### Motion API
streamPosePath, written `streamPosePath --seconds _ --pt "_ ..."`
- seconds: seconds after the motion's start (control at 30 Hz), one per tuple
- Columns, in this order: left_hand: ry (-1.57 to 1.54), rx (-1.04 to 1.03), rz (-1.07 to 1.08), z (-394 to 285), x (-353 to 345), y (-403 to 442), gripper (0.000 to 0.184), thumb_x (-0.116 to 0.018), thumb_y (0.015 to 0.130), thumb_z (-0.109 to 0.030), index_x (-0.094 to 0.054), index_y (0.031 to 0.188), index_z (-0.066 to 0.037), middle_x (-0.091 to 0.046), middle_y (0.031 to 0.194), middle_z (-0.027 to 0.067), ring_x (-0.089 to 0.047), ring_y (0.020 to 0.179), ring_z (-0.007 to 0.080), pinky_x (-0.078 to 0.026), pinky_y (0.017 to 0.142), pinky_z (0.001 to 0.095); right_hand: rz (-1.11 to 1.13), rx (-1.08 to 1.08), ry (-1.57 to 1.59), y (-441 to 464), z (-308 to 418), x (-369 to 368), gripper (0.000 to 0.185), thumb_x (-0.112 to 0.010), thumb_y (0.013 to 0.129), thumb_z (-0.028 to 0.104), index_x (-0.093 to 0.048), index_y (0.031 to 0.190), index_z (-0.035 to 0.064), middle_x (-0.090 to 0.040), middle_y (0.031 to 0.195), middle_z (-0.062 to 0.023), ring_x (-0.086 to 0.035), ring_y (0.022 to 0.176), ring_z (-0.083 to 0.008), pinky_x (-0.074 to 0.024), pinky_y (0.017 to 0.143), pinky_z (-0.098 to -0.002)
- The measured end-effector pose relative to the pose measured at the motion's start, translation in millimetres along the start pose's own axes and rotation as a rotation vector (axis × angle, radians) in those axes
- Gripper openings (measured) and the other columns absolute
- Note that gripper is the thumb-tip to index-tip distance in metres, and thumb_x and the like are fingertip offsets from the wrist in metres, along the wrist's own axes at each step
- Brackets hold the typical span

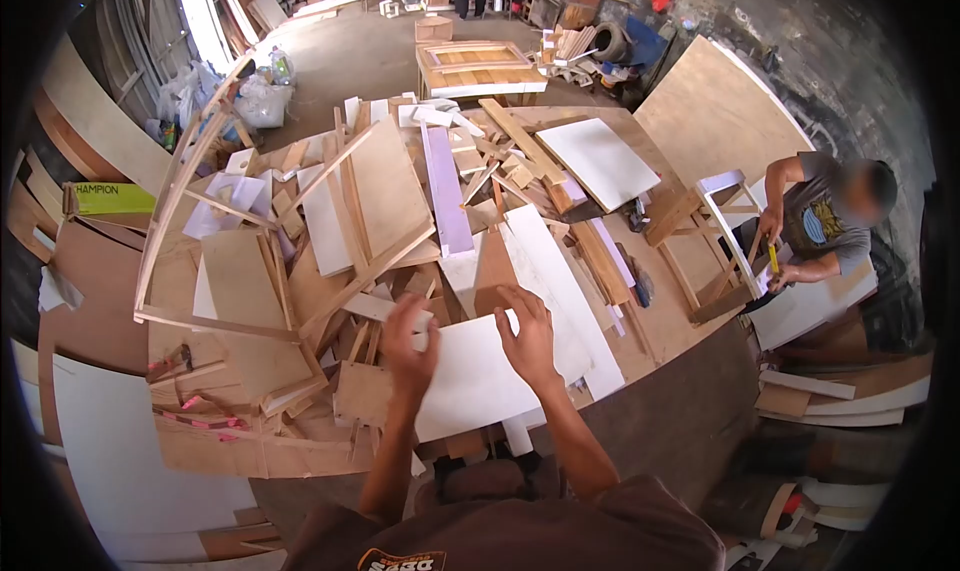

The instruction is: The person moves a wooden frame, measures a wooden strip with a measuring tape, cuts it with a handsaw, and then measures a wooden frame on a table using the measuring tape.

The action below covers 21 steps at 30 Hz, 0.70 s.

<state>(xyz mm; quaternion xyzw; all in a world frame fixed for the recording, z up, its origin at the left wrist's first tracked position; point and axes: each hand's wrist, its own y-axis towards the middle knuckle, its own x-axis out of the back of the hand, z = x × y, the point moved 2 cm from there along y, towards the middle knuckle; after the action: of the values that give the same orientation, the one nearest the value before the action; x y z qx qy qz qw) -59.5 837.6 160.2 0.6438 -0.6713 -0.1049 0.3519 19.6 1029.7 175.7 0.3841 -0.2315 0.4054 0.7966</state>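
A white board (470,381) lies in front of me at the near edge of the worktable. My right hand (527,339) is over its right part, thumb and fingers apart and slightly curled, with nothing visible in it. Near the board's left edge is my left hand (408,346), somewhat blurred, its thumb apart from the fingers and no object showing in it. Whether either hand touches the board I cannot tell. Just beyond the right hand lies a brown pointed board (493,263), beside a longer white panel (565,306).
Wood offcuts and strips (515,166) heap across the table. A curved wooden frame (165,221) rises at left. At right, a co-worker (825,211) holds a yellow tool (773,258) by a wooden frame (725,226). Another white panel (600,161) lies farther back.
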Motion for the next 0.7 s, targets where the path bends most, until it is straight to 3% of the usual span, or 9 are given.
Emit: streamPosePath --seconds 0.13,0.33,0.4,0.5,0.57,0.7 --pt "-0.095 0.052 0.205 -2 -75 6 0.029 -0.069 0.090 -0.002 -0.068 0.120 -0.002 -0.070 0.121 0.0156 -0.064 0.117 0.0348 -0.049 0.100 0.0431 -0.035 -0.068 0.019 47 -61 -17 0.032 -0.066 0.098 0.013 -0.067 0.128 0.0043 -0.070 0.120 -0.0184 -0.065 0.110 -0.0357 -0.0524 0.093 -0.0438" --pt "-0.096 0.183 0.294 47 -184 27 0.021 -0.066 0.093 -0.004 -0.069 0.114 0.000 -0.071 0.110 0.0203 -0.066 0.107 0.0395 -0.052 0.094 0.0447 0.038 -0.312 -0.037 122 -182 -55 0.028 -0.066 0.096 0.015 -0.067 0.121 0.0042 -0.068 0.105 -0.0179 -0.064 0.102 -0.0378 -0.0522 0.089 -0.0481" --pt "-0.051 0.243 0.413 72 -226 34 0.016 -0.065 0.094 -0.005 -0.070 0.108 0.002 -0.071 0.104 0.0220 -0.066 0.104 0.0426 -0.051 0.095 0.0453 0.059 -0.351 -0.123 144 -231 -80 0.030 -0.066 0.096 0.017 -0.067 0.123 0.0044 -0.068 0.106 -0.0180 -0.065 0.102 -0.0373 -0.0523 0.088 -0.0475" --pt "-0.154 0.333 0.338 83 -262 47 0.015 -0.065 0.094 -0.004 -0.071 0.106 0.003 -0.072 0.103 0.0214 -0.066 0.103 0.0427 -0.051 0.096 0.0452 0.066 -0.412 -0.276 167 -277 -103 0.037 -0.066 0.097 0.024 -0.064 0.129 0.0073 -0.066 0.113 -0.0169 -0.062 0.110 -0.0377 -0.0490 0.095 -0.0510" --pt "-0.181 0.340 0.360 92 -284 59 0.017 -0.065 0.094 -0.004 -0.070 0.109 0.002 -0.072 0.105 0.0200 -0.066 0.105 0.0400 -0.051 0.097 0.0444 0.051 -0.481 -0.381 179 -298 -113 0.039 -0.066 0.096 0.028 -0.063 0.132 0.0114 -0.064 0.121 -0.0153 -0.059 0.118 -0.0377 -0.0441 0.101 -0.0569" --pt "-0.144 0.307 0.418 122 -325 75 0.022 -0.065 0.094 -0.004 -0.069 0.116 -0.002 -0.071 0.113 0.0158 -0.064 0.112 0.0349 -0.050 0.098 0.0420 0.010 -0.541 -0.424 203 -353 -133 0.042 -0.064 0.097 0.035 -0.062 0.135 0.0178 -0.061 0.127 -0.0178 -0.056 0.121 -0.0372 -0.0425 0.098 -0.0563"
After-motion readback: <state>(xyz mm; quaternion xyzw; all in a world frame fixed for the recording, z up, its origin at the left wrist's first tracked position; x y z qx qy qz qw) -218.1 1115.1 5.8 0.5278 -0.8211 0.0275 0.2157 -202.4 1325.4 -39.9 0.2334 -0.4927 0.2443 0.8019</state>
